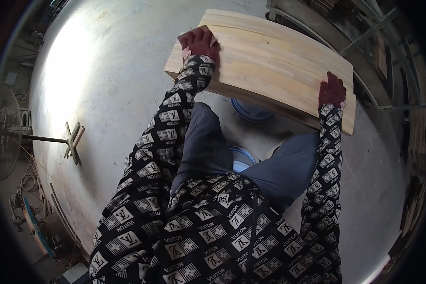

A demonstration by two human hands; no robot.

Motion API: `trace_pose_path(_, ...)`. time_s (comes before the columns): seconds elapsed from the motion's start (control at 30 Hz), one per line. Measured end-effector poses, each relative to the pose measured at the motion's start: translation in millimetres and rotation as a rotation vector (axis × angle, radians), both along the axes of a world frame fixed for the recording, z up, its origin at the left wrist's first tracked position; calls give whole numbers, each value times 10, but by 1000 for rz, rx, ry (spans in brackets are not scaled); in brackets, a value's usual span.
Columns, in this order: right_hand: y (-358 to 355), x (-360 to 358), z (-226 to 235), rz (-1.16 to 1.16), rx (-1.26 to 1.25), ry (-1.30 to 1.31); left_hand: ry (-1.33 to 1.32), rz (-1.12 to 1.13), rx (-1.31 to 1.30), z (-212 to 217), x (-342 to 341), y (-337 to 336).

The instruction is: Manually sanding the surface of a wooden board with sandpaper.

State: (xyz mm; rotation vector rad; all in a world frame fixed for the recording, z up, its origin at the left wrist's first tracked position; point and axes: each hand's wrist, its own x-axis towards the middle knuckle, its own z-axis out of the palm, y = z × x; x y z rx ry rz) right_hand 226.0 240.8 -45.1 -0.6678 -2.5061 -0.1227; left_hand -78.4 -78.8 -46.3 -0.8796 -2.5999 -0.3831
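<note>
A pale wooden panel (274,57), built of joined strips, lies across in front of my knees. My left hand (201,43), in a maroon glove, presses down at its left end. Under that hand is a brown sheet that looks like sandpaper (208,29), its corner and edge sticking out past the fingers. At the panel's right end rests my right hand (332,91), also in a maroon glove, fingers stretched over the top face and holding nothing. Whatever supports the panel from below is mostly hidden.
A blue bucket (252,111) stands partly beneath the panel, and another blue round thing (241,158) shows between my legs. Metal racking (383,61) with boards is close on the right. On the left are a fan (7,128) with a cross-shaped foot (73,142) and cables.
</note>
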Motion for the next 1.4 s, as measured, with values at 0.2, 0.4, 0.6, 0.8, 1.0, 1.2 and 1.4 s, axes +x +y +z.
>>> trace_pose_path(0.2,0,4,4,-6,-15,12,67,-41,-138,-101,783,929)
trace_pose_path(0.4,-6,-6,22,8,-13,-11,-115,-747,131,-152,1730,1102)
trace_pose_path(0.6,-65,4,47,-15,-19,-15,-10,-327,80,41,376,-113)
trace_pose_path(0.8,-114,8,112,-51,-56,-10,70,167,-37,-28,27,-221)
trace_pose_path(1.0,-121,19,123,-10,-58,22,279,-326,-205,-216,1599,1093)
trace_pose_path(1.2,-72,25,66,4,-64,9,-131,-636,162,-82,1587,450)
trace_pose_path(1.4,-41,10,30,-2,-27,42,21,-97,100,174,424,-787)
